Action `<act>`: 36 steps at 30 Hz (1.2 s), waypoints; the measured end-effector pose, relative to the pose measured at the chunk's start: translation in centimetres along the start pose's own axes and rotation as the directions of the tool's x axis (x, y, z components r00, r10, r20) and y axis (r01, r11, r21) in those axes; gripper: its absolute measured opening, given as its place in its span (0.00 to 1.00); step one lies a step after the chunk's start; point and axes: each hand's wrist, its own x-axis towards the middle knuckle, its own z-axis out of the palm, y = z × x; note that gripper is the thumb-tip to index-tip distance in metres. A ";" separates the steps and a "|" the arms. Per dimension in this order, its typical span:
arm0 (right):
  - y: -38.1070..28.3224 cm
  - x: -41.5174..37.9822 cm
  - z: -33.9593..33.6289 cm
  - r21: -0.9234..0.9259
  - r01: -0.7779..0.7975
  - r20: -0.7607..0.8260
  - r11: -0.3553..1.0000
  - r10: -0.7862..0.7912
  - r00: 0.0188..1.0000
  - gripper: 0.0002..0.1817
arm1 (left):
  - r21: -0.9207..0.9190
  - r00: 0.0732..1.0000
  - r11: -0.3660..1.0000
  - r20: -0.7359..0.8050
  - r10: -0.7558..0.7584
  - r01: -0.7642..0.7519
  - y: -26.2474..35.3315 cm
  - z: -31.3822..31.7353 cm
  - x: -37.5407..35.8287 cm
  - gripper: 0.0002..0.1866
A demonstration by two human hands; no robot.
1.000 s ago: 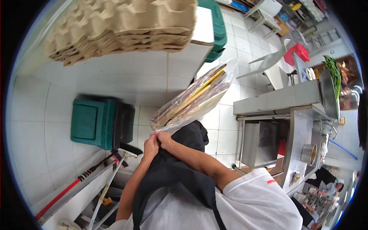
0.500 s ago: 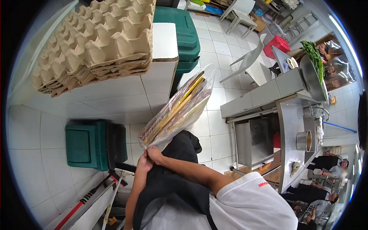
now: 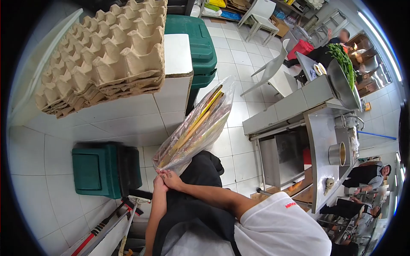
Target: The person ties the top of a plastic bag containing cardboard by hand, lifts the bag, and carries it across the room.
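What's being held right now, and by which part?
A clear plastic bag, held at its narrowed near end by the left hand and the right hand together.

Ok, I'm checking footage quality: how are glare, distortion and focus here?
Head view: black rounded borders; the steel counter bows; white highlights streak the clear bag; the strip light at upper right burns white; the left hand and right hand look reasonably sharp.

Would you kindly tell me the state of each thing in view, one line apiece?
Plastic bag: filled, near end bunched
Left hand: closed on bag's end
Right hand: closed on bag's end
Egg trays: stacked, top one empty
Near green bin: flap shut
Far green bin: lid down
Larger metal pot: uncovered
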 end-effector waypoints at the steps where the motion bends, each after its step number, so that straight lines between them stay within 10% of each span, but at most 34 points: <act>1: -0.5 -0.3 -0.4 -0.036 0.021 0.011 0.999 -0.021 1.000 0.15 | 0.001 1.000 1.000 0.006 0.003 -0.003 0.1 0.2 -0.4 0.08; 7: -0.7 -0.5 -0.8 0.139 -0.186 0.064 0.973 0.178 0.982 0.16 | 0.058 0.998 0.998 -0.050 -0.034 0.037 -0.1 4.8 -5.7 0.05; 14: 1.5 0.0 -0.3 -0.141 0.222 0.063 0.965 -0.215 0.975 0.15 | 0.121 0.995 0.993 -0.100 0.027 -0.014 0.0 0.3 -1.1 0.07; 24: 2.6 0.5 -1.3 -0.256 0.330 0.152 0.908 -0.300 0.942 0.20 | 0.226 0.998 0.974 -0.053 0.015 -0.003 -0.2 -1.2 -0.4 0.06; 28: 0.0 -1.3 -4.1 -0.112 -0.008 0.320 0.994 0.044 0.946 0.20 | 0.436 0.985 0.900 -0.157 0.072 0.003 0.0 0.8 -2.1 0.07; 32: 0.7 -1.4 -7.1 -0.270 -0.152 0.096 0.951 0.184 0.978 0.19 | 0.387 0.991 0.921 -0.133 -0.005 0.057 0.7 1.8 -3.9 0.07; 36: 2.0 -0.5 -11.1 0.099 -0.326 -0.170 0.940 0.338 0.925 0.14 | 0.350 0.992 0.934 -0.125 -0.025 0.068 0.6 0.8 -4.0 0.08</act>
